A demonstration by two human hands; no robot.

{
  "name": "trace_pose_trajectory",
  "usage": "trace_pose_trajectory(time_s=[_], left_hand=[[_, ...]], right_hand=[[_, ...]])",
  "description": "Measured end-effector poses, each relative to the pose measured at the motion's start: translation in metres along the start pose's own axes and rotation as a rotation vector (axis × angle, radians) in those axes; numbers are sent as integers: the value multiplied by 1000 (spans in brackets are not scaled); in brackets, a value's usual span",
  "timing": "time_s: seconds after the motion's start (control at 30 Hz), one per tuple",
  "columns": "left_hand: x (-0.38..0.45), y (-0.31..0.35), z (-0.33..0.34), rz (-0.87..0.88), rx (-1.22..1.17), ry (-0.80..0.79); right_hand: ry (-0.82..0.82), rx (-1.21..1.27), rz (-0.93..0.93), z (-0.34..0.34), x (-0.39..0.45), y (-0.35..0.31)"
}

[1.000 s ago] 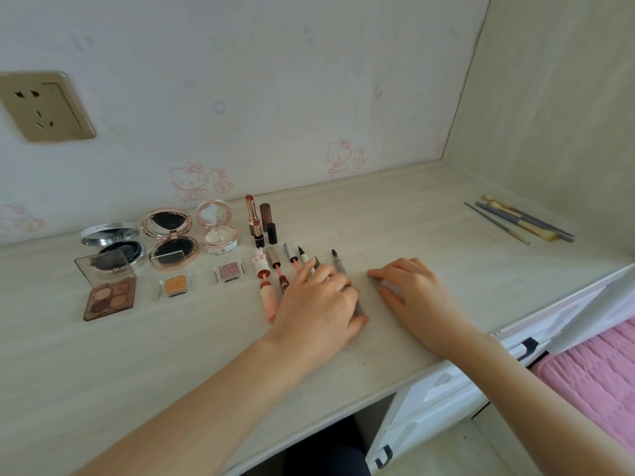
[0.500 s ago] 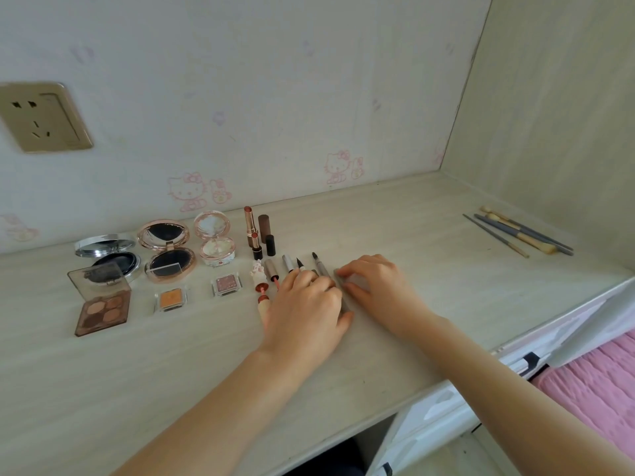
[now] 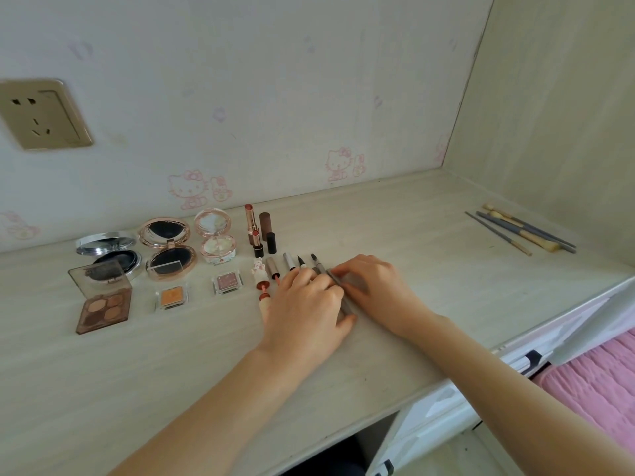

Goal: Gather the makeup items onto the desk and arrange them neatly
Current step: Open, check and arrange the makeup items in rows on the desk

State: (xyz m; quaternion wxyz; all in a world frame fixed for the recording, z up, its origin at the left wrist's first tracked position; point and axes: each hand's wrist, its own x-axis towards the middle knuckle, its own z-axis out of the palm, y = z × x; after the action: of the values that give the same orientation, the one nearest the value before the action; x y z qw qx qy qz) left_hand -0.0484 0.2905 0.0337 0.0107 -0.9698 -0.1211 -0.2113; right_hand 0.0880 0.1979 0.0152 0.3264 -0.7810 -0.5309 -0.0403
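On the pale wooden desk (image 3: 412, 338) a row of slim pens and lip tubes (image 3: 275, 267) lies side by side. My left hand (image 3: 305, 314) rests on top of this row, fingers loosely bent over them. My right hand (image 3: 378, 290) lies flat just to the right, its fingertips touching a grey pencil (image 3: 338, 290) and pressing it against the row. A second grey pencil (image 3: 318, 264) pokes out beyond my left fingers. Left of the row sit three open compacts (image 3: 168, 249), an eyeshadow palette (image 3: 103, 304), two small single shadows (image 3: 171, 297) and upright lipsticks (image 3: 254, 231).
Several makeup brushes (image 3: 522, 231) lie apart at the desk's far right, near the wooden side wall. A wall socket (image 3: 37, 115) is at upper left. White drawers (image 3: 443, 403) sit under the desk's front edge, and pink bedding (image 3: 598, 383) lies at lower right.
My right hand has slid left, bringing a grey pencil up against the row under my left hand. The gap between the two hands has closed.
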Motion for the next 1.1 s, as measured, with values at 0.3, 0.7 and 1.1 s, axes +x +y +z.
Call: trace_pose_trajectory(time_s=[0.3, 0.7, 1.1], left_hand=[[-2, 1, -5, -11, -48, -8], [28, 20, -2, 99, -220, -81], [100, 84, 27, 242, -281, -211]], right_hand=[[8, -23, 19, -8, -5, -2], [-18, -292, 189, -57, -42, 25], [10, -433, 298, -118, -81, 82]])
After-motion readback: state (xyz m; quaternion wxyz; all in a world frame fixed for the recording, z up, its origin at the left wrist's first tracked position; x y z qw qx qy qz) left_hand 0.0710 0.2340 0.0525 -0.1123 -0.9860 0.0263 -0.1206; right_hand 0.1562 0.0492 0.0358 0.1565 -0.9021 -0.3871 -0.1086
